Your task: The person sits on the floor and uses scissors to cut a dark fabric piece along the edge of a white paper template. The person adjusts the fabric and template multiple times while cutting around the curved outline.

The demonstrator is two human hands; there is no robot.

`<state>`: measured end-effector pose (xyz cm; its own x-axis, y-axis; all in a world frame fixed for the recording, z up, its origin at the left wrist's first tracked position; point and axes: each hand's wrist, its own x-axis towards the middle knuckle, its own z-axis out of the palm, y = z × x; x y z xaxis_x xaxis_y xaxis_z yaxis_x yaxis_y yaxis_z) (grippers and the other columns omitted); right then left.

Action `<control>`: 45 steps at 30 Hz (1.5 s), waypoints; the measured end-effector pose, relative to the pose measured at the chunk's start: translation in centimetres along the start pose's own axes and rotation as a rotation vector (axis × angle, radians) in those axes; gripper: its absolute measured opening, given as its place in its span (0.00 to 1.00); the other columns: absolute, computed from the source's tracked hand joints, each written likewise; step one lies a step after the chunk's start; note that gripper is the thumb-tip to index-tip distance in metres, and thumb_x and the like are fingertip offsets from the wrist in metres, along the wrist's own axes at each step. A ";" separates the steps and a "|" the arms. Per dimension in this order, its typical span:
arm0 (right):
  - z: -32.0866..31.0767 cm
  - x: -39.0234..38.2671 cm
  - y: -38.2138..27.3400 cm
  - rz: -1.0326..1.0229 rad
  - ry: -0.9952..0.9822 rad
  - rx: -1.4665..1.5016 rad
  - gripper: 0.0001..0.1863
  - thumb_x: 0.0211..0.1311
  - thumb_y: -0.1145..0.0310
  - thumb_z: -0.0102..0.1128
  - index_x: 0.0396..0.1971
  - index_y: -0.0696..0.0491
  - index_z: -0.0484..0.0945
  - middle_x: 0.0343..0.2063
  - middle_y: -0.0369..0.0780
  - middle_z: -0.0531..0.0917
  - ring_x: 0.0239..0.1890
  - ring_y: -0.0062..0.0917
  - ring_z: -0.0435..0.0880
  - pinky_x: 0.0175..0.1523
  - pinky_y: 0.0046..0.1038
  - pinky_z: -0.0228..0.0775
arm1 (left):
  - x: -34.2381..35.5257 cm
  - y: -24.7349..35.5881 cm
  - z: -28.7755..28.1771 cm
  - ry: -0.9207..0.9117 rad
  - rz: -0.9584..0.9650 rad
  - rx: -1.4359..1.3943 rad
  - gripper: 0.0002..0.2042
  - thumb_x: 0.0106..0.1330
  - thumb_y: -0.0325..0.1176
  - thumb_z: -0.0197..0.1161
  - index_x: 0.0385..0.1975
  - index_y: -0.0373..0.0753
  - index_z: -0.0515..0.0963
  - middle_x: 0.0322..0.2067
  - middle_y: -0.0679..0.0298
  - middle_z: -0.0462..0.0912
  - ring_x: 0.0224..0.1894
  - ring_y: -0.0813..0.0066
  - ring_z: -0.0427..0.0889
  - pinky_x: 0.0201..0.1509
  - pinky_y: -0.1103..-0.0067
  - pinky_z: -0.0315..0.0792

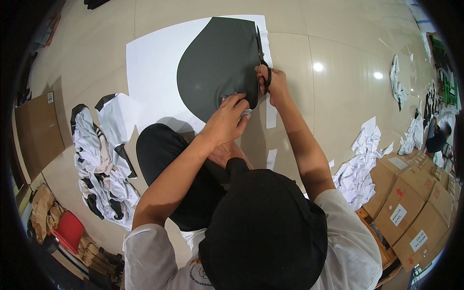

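Note:
A large white sheet (154, 72) lies on the floor before me, with a dark grey, round-sided panel (212, 67) on it. My right hand (273, 87) grips black-handled scissors (261, 53), whose blades point away from me along the panel's right edge. At the panel's near corner, the fingers of my left hand (231, 113) are curled over the dark surface, which puckers around them. A bit of white underside shows by these fingers; the thumb's hold is partly hidden. My bare foot (227, 153) is just below the left wrist.
Narrow white offcuts (271, 113) lie right of the sheet. Crumpled white scraps (360, 164) sit beside stacked cardboard boxes (401, 203) at right. To the left are a pile of white and black pieces (104, 164) and a brown board (38, 135). Another person (439, 137) is far right.

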<state>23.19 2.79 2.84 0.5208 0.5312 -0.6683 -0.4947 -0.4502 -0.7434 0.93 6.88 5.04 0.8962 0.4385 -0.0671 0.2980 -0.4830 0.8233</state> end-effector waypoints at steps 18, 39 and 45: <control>-1.0 -0.1 -0.6 0.017 0.000 -0.098 0.14 0.58 0.59 0.78 0.28 0.52 0.81 0.19 0.31 0.77 0.17 0.18 0.72 0.24 0.25 0.61 | -0.1 0.0 -0.7 -0.025 -0.026 -0.068 0.16 0.71 0.30 0.63 0.55 0.31 0.75 0.71 0.39 0.73 0.72 0.34 0.72 0.77 0.52 0.67; 0.6 0.3 -0.1 -0.012 0.030 0.004 0.14 0.58 0.62 0.75 0.25 0.56 0.81 0.19 0.34 0.77 0.17 0.21 0.73 0.22 0.28 0.62 | -0.2 0.0 -0.6 -0.050 -0.052 -0.072 0.20 0.70 0.31 0.63 0.59 0.32 0.74 0.71 0.39 0.72 0.74 0.33 0.71 0.81 0.46 0.62; 0.8 0.3 0.1 -0.022 0.038 0.005 0.14 0.58 0.63 0.75 0.25 0.57 0.81 0.18 0.35 0.78 0.15 0.21 0.73 0.21 0.28 0.61 | -0.3 -0.2 -0.5 -0.029 -0.032 -0.070 0.19 0.70 0.31 0.63 0.58 0.31 0.74 0.69 0.37 0.72 0.72 0.32 0.72 0.78 0.49 0.65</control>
<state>22.76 3.48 2.55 0.5573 0.5136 -0.6524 -0.4866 -0.4347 -0.7578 0.43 7.24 5.22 0.8961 0.4302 -0.1092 0.3037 -0.4148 0.8577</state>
